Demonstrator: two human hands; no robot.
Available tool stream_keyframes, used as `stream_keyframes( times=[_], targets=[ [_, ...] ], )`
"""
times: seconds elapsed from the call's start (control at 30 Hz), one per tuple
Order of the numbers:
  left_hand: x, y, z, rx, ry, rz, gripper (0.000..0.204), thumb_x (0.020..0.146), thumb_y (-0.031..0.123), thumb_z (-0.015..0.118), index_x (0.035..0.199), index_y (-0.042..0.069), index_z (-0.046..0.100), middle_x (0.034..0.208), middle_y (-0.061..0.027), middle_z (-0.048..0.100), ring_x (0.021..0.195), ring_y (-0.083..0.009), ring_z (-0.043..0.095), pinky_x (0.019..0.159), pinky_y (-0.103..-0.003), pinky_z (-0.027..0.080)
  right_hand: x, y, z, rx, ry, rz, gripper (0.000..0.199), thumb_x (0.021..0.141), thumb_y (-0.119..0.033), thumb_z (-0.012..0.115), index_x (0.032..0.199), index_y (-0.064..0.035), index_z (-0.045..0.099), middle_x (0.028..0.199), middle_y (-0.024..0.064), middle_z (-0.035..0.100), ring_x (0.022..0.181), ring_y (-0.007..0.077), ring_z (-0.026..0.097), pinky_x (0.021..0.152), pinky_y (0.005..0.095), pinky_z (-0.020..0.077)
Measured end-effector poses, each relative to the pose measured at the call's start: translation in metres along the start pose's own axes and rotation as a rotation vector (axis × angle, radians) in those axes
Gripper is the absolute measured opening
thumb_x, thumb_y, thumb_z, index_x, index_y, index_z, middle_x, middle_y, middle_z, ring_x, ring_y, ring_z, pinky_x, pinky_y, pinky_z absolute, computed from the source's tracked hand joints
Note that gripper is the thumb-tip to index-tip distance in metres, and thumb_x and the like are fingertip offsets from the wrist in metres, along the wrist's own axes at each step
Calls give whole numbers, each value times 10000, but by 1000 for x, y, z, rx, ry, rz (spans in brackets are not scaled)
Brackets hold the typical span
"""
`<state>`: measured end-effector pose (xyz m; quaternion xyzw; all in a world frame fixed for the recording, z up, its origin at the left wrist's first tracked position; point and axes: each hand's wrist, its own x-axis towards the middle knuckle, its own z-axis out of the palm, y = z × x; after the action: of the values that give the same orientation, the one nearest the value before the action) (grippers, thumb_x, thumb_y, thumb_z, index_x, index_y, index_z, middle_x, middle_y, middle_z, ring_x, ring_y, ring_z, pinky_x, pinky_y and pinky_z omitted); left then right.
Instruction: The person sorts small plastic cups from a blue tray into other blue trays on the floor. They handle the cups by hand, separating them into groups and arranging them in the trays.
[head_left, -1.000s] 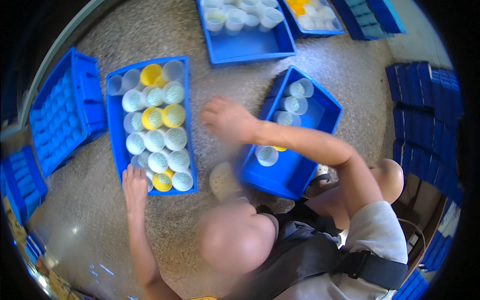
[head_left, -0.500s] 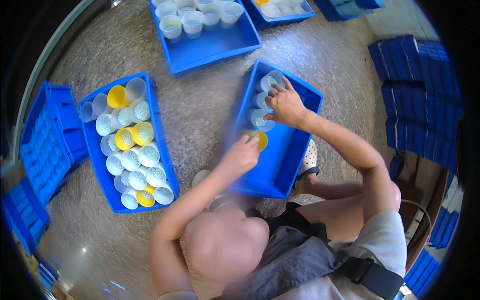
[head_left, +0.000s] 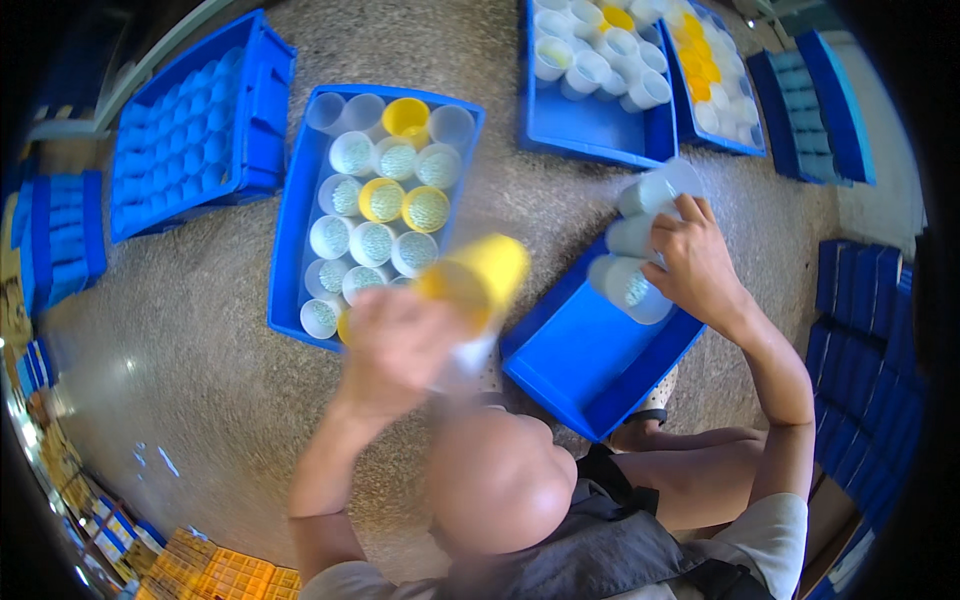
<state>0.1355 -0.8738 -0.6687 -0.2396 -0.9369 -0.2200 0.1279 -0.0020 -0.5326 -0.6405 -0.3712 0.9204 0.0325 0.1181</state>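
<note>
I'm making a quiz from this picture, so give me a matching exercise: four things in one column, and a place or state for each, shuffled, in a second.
Things:
1. yellow cup
2. white cups
3. middle tray
4. near tray

Places or states:
A. mostly bare inside
B. in the left hand, blurred
C. packed with cups in rows
D. under the right hand

Pairs: 1-B, 2-D, 3-C, 4-A

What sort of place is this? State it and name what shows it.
Probably a small workshop or packing floor. Blue plastic trays lie on a speckled stone floor, filled with white and yellow cups; more trays are stacked at the right. The left hand lifts a yellow cup.
</note>
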Motion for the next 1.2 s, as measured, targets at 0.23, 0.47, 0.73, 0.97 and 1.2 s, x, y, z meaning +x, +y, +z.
stream_keyframes(
  times=[0.23, 0.47, 0.73, 0.97, 1.2],
  targets=[
    [-98, -102, -85, 530, -50, -250, 157, 730, 54, 725, 879, 98, 752, 913, 35, 704, 841, -212, 556, 795, -370, 393, 181, -128, -17, 265, 416, -366, 188, 770, -235, 758, 793, -49, 752, 915, 116, 741, 992, 336, 630, 950, 447, 454],
    [-152, -147, -73, 410, -80, -258, 134, 731, 85, 692, 852, 123, 733, 883, 45, 679, 844, -185, 559, 787, -353, 403, 313, -259, 12, 392, 32, -300, 308, 773, -265, 723, 966, -28, 756, 1025, 219, 730, 1090, 393, 637, 978, 482, 427],
    [-164, -176, -48, 319, -103, -249, 124, 729, 100, 668, 831, 97, 738, 850, 16, 664, 878, -206, 571, 780, -350, 413, 352, -283, 56, 163, -161, -193, 373, 855, -197, 624, 1200, -88, 715, 1221, 174, 695, 1222, 384, 599, 1053, 500, 357],
    [-156, -199, -1, 309, -248, -292, 159, 752, 78, 635, 847, 78, 764, 851, -25, 673, 932, -218, 587, 811, -366, 459, 347, -295, 101, -11, -87, -207, 390, 935, -340, 655, 1247, -110, 694, 1227, 101, 695, 1285, 329, 551, 1078, 539, 352],
    [-146, -142, 31, 444, -73, -531, 309, 854, 17, 633, 1151, 47, 713, 1199, -130, 674, 1197, -293, 594, 986, -403, 503, 275, -195, 129, 548, 526, -264, 411, 908, -260, 702, 1262, -56, 654, 1305, 109, 634, 1392, 305, 459, 1167, 493, 368]
  ],
)
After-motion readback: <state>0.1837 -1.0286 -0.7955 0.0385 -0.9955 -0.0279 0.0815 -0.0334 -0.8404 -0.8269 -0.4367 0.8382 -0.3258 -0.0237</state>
